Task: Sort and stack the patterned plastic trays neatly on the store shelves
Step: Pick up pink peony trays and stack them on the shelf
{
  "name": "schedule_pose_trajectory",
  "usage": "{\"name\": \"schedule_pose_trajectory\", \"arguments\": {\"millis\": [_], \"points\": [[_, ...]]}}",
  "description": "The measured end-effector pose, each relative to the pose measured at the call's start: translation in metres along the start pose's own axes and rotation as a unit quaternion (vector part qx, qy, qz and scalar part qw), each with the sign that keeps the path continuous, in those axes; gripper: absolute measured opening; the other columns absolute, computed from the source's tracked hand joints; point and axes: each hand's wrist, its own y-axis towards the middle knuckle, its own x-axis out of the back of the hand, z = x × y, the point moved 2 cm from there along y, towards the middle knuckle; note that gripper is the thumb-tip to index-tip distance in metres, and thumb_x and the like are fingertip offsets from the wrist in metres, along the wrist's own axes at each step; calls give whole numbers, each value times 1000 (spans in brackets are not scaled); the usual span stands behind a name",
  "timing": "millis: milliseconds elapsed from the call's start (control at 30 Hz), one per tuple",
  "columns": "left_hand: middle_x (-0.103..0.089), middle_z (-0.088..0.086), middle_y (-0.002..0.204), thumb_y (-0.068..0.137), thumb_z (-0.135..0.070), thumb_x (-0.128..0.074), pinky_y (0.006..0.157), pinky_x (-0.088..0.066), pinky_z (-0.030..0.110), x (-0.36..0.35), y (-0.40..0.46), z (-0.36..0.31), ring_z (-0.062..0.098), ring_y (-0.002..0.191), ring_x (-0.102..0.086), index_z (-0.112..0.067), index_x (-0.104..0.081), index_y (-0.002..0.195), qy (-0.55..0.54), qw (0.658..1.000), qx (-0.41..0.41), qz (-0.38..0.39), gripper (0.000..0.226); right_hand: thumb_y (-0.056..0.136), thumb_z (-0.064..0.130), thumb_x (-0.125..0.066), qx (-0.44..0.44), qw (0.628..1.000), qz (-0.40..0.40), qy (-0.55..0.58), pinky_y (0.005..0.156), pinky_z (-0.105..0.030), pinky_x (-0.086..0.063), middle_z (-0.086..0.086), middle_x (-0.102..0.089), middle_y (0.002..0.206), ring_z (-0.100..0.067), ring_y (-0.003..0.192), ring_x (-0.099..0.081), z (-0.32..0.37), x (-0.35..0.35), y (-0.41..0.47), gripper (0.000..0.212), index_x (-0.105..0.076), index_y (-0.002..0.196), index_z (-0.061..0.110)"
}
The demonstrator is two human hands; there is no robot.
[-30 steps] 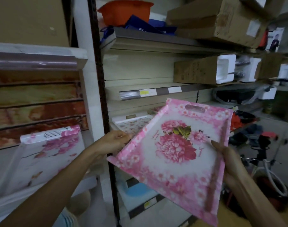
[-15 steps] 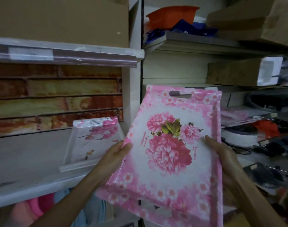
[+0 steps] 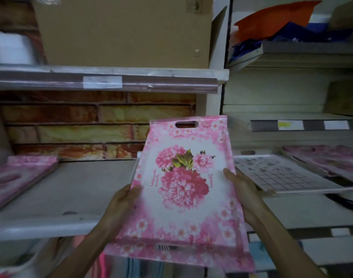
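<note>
Both hands (image 3: 122, 205) grip pink tray (image 3: 183, 189) — grey shelf (image 3: 75, 189) behind.

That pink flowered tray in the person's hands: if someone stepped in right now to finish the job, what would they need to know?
Left hand grips the left edge of the pink peony-printed plastic tray; right hand grips its right edge. The tray is tilted up, cut-out handle on top, in front of the grey shelf, not yet set down.
Placed: a pink floral tray stack at the shelf's far left; a white checked-pattern tray and more pink trays on the right-hand shelf.
Left: probably lay this tray with a matching pink pile, then square up.
</note>
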Motion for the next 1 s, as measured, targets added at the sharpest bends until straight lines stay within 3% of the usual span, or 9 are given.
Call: {"name": "schedule_pose_trajectory", "arguments": {"millis": [133,233,333,400,500,600,733,867,1000], "points": [[-72,27,101,99,-30,-52,83,-53,56,11,25,0,40,84,-67,0,-68,104,27,997,-1,-74,34,96,19,-57,23,994,-41,-102,76,-36,-61,3,-76,103,-20,91,-74,-7,-14,27,25,-67,117,29],[-70,6,71,100,-30,-51,58,-49,33,22,48,1,20,62,-57,-2,-67,92,66,991,-2,-119,33,97,16,-55,21,986,-12,-163,59,-24,-59,4,-74,101,-12,80,-74,-15,-22,46,27,-58,121,29],[-56,1,59,100,-26,-50,43,-42,25,32,74,0,16,51,-47,-12,-59,77,98,985,-23,-141,28,96,10,-55,32,969,18,-245,68,-23,-58,5,-68,109,-11,89,-70,-25,-27,65,40,-50,133,24],[-56,6,65,97,-20,-55,38,-42,20,36,93,0,19,53,-49,-12,-56,85,97,985,-24,-139,15,95,5,-54,29,964,24,-264,69,-20,-58,9,-67,105,-7,92,-68,-31,-28,80,45,-49,136,21],[-62,12,81,94,-11,-61,43,-51,25,40,117,4,22,62,-59,-9,-47,113,91,988,12,-122,24,93,-2,-49,15,962,20,-274,62,-15,-57,10,-68,101,-6,88,-68,-37,-31,101,47,-53,135,19],[-62,18,99,94,-9,-58,62,-53,33,44,134,14,28,76,-63,-4,-47,120,129,986,17,-108,29,92,-4,-47,1,958,16,-287,67,-19,-59,-1,-68,113,-10,87,-70,-47,-31,120,50,-52,137,16],[-65,21,105,94,-11,-56,72,-50,35,47,151,33,29,83,-61,0,-54,117,233,965,18,-116,25,91,-1,-48,-25,945,0,-326,79,-37,-61,-4,-70,106,-25,91,-72,-72,-28,135,47,-54,135,14],[-70,22,100,92,-10,-59,76,-49,36,48,162,55,33,88,-65,1,-62,110,308,945,12,-108,22,90,1,-51,-51,933,-4,-356,71,-22,-57,-4,-68,111,-17,87,-69,-95,-23,139,42,-58,130,11],[-73,23,88,89,-6,-61,73,-50,37,46,167,71,35,81,-68,6,-67,101,341,934,-14,-108,18,89,0,-48,-63,924,-19,-377,86,-34,-57,-6,-69,111,-22,92,-68,-110,-16,143,38,-63,121,13]]}}
